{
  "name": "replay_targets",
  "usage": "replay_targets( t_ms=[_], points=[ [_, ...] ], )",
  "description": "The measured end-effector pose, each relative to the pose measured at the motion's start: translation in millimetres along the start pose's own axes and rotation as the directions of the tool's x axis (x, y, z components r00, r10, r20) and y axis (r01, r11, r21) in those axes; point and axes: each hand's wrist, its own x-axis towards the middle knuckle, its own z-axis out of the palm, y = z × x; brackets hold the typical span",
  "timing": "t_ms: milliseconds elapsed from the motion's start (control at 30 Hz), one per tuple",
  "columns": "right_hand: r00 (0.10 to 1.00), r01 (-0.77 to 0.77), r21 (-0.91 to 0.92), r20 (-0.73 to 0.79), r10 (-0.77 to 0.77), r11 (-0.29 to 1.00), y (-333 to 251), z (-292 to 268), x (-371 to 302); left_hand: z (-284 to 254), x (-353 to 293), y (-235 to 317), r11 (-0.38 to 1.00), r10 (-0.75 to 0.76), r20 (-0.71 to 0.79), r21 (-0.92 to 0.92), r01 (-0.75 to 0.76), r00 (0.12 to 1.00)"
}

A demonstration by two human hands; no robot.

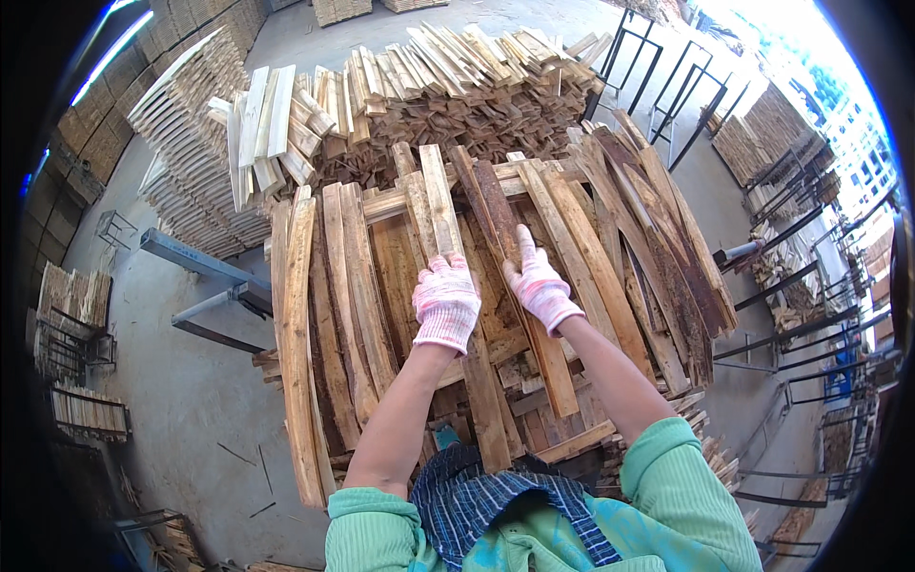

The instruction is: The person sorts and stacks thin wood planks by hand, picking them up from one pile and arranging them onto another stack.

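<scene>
Two gloved hands at work near the centre of the frame, both in pink-and-white knit; left hand point(446, 300) closed over a pale board point(440, 195), fingers folded down across its face, the board reaching above the knuckles toward upper centre; right hand point(541, 288) just beside it, index finger stretched out, thumb against a dark, bark-edged board point(493, 205); whether its remaining fingers close round the wood, cannot tell. Both boards lie mid-frame, lengthwise, sloping slightly toward lower right; around them a layer of loose boards point(303, 353) spreads left and right, gaps between, some with bark along the edge.

Upper centre: a large heap of cut planks point(457, 124), ends jumbled; upper left: a tall layered timber stack point(181, 124); left of centre: a blue-grey metal beam point(195, 257), angled toward the boards; upper right: black metal frames point(634, 57), upright; grey floor point(210, 410) at lower left, thin dark sticks on it; bottom edge: green sleeves point(667, 458), rolled to the forearms, and a dark blue striped apron point(467, 477).
</scene>
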Motion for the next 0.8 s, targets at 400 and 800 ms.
replay_targets(
  t_ms=[400, 800],
  points=[
    [0.981, 0.193, 0.077, 0.003, -0.194, 0.978, -4, -49, 7, -23, -7, -39, 0.741, -0.182, 0.134, -0.632, 0.225, 0.974],
    [0.940, 0.082, -0.033, 0.336, -0.066, 0.996, -125, 23, -50, 5, -73, -154, 0.979, -0.167, -0.288, 0.065, 0.193, 0.943]
  ],
)
